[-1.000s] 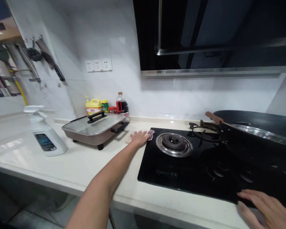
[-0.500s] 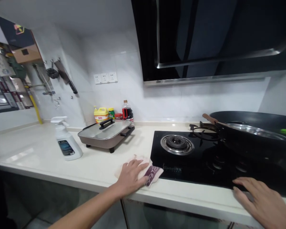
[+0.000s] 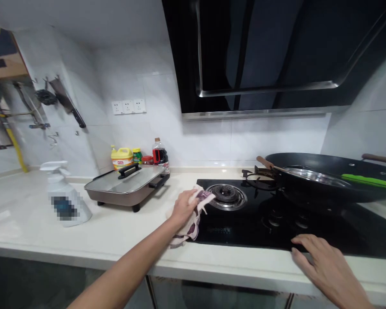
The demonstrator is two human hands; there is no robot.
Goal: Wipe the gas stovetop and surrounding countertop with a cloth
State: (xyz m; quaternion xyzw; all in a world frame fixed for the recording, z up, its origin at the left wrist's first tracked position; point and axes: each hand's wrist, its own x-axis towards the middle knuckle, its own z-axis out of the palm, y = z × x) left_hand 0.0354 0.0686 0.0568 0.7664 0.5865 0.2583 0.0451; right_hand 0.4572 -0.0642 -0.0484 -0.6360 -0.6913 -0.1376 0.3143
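At the hob's edge, left hand has lifted the cloth, fingers clamped.

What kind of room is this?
It looks like a home kitchen. There is a black gas stove with a wok on it, a range hood above, and sauce bottles by the tiled wall.

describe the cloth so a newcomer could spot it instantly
Find the black hob set in the white counter. At its left edge, beside the bare burner, the left hand grips a cloth. It is the only soft thing there: bunched, white with purplish markings.
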